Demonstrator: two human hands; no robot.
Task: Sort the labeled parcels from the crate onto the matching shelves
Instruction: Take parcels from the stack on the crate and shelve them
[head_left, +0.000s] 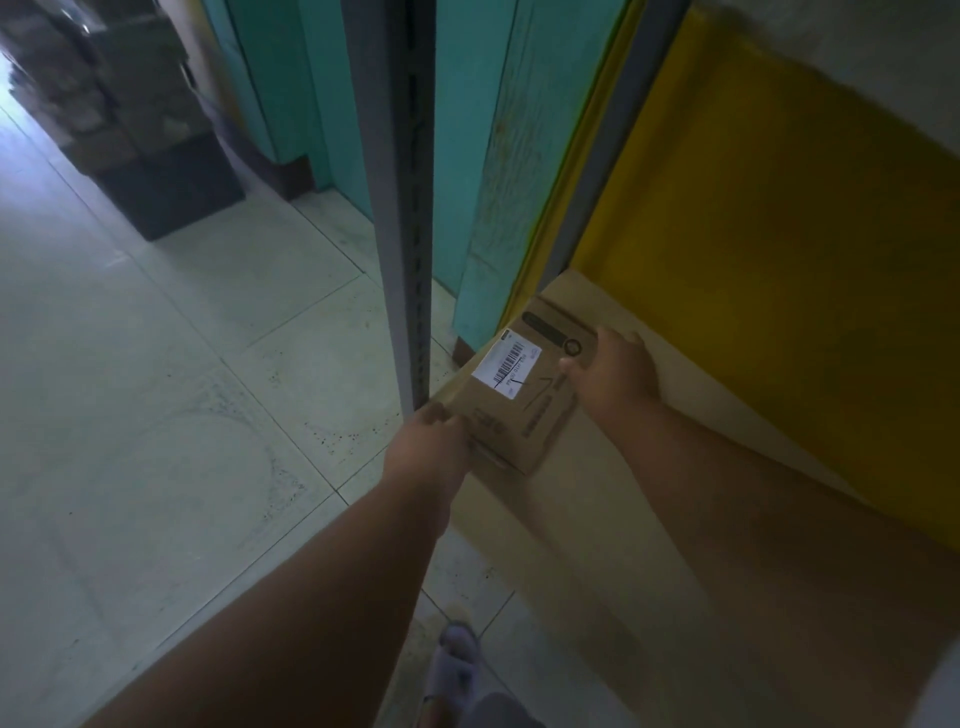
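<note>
Pale tiled floor (156, 364) fills the left half of the view, with faint speckled stains near its middle. Far upper left: a blurred stack of dark boxes (119, 104) standing on the floor; contents not legible. Behind it and to its right: a teal wall (291, 78) with a dark skirting at its foot. Centre: a grey slotted metal upright (400, 208) of the racking, running from the top edge down to the floor. Right of the upright: a teal panel (498, 182), then a grey diagonal frame member, then a large yellow panel (779, 260). Left hand (428, 441), reaching in from the lower left: fingers curled over the near left corner of the parcel, gripping it, close beside the foot of the upright. Parcel (524, 395): flat brown cardboard box, lying on the pale lower shelf (571, 519) at its left end, bearing a white barcode label (506, 366) on its top face plus dark printed markings too small to read. Right hand (615, 369): laid against the parcel's far right edge, thumb resting on the top face; the remaining fingers are hidden, so how they lie cannot be told. Bottom centre: one foot in a light slipper (457, 660) on the floor.
</note>
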